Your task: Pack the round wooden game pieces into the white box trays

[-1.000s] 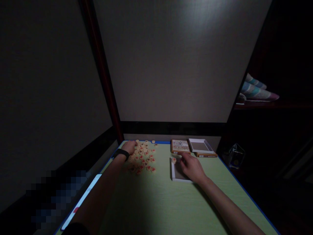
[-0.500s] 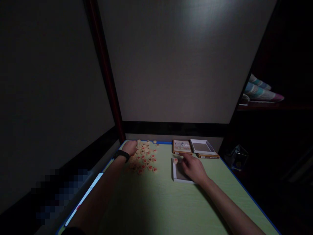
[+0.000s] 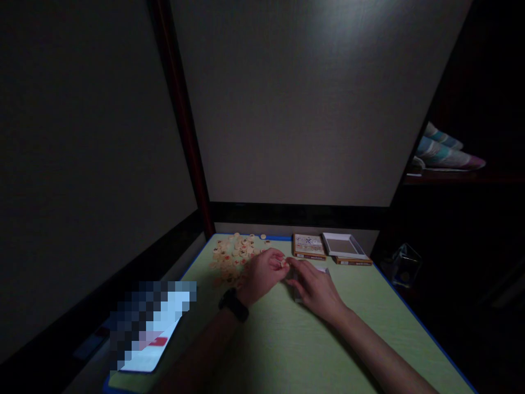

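My left hand (image 3: 264,271) pinches a disc (image 3: 283,264); my right hand's (image 3: 322,290) grip I cannot tell; many loose discs (image 3: 235,253) still cover the counter (image 3: 266,339).

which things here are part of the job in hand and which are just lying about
Apparently in the job:
round piece at left hand's fingertips
scattered pieces
tray by right hand
perhaps the printed box

Apparently lying about:
lit screen
striped cloth on shelf
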`<state>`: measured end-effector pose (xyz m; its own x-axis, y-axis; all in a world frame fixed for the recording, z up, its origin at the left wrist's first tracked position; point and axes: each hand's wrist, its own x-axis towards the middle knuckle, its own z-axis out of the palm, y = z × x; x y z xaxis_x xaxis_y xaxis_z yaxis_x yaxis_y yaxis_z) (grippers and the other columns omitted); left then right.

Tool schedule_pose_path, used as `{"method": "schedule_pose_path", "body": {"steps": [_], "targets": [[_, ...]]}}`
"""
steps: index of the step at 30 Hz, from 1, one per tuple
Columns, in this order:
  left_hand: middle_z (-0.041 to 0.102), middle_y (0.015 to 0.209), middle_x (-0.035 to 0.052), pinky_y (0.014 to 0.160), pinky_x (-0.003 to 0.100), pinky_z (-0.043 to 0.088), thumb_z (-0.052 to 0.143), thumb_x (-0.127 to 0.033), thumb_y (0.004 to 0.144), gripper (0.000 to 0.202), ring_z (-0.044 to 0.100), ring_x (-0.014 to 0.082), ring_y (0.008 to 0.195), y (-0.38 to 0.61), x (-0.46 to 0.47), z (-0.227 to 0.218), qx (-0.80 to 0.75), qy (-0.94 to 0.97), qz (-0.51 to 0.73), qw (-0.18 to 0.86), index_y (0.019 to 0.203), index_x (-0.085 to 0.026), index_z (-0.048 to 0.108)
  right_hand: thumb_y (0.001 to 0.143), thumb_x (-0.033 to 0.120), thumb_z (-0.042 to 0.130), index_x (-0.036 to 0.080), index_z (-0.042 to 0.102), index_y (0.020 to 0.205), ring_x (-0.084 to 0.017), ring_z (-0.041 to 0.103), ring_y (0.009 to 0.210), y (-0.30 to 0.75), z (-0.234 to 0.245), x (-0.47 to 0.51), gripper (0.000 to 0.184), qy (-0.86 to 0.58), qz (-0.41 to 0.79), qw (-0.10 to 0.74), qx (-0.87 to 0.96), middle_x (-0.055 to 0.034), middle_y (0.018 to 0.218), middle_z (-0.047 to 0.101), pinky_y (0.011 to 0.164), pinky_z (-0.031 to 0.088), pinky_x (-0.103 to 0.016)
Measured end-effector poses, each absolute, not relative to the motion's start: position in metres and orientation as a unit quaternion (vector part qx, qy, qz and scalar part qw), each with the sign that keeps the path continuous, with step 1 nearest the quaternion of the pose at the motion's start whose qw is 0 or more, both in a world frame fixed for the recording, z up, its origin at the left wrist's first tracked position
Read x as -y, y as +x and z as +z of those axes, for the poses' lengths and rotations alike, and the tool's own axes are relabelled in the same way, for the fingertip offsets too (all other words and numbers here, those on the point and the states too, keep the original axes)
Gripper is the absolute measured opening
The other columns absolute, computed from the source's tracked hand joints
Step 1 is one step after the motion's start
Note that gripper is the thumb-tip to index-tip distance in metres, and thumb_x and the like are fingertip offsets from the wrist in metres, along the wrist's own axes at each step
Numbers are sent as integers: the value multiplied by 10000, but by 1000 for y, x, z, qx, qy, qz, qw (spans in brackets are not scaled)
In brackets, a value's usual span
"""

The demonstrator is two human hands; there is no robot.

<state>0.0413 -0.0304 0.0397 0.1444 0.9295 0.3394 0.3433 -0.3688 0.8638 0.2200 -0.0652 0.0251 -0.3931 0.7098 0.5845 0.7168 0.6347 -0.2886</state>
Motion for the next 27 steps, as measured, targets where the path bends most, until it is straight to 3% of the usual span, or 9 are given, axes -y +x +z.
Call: {"method": "schedule_pose_path", "body": {"steps": [3,6,8,10,12,15,21,27], "targets": [[717,773,10,659,217,563,726,-95,674,274,707,140,725,59,41,30,-438,660,467,393,916,-177,626,933,208,505,202,587,1277,-211,690,916,219,20,66,353,-437,-33,330,836,-96,1095,704,769,561,-307],[733,854,48,734,252,578,761,-136,686,294,713,161,796,54,40,28,-429,676,450,396,951,-164,638,949,204,481,202,635,1211,-203,698,870,222,17,63,304,-446,-58,309,838,-88,1046,716,743,559,-293],[741,969,72,811,293,576,779,-227,717,323,707,186,879,36,31,34,-433,730,416,327,1013,-172,660,959,217,469,185,635,1205,-210,699,861,223,17,62,298,-453,-65,303,836,-94,1051,717,734,562,-300],[715,1145,88,984,349,509,747,-290,770,315,659,229,1074,9,17,45,-451,806,332,191,1065,-193,688,975,241,450,166,629,1207,-220,700,856,223,18,62,303,-461,-71,305,830,-106,1070,713,721,564,-311],[705,1177,124,1067,379,436,580,-249,895,235,618,252,1164,-22,0,58,-543,794,268,53,1075,-160,703,987,263,435,159,623,1214,-221,701,842,222,19,62,313,-466,-75,307,827,-111,1076,713,704,564,-312],[707,1191,116,1017,332,459,398,-183,958,359,641,231,1135,-58,-28,69,-641,754,143,-22,1177,-179,682,991,280,432,173,634,1194,-209,701,821,220,20,63,306,-464,-75,301,830,-102,1052,720,696,558,-295],[729,1160,105,971,270,468,528,-57,810,430,660,223,1119,-81,-71,60,-659,749,68,5,1169,-213,706,989,276,440,173,643,1180,-207,706,849,221,19,64,297,-455,-55,297,838,-104,1055,722,742,560,-301],[731,1160,80,940,257,470,587,-60,755,417,657,215,1110,-86,-87,50,-643,764,49,30,1105,-237,727,991,282,436,193,642,1178,-204,703,862,224,21,64,292,-462,-43,291,837,-104,1060,724,743,554,-291]]}}
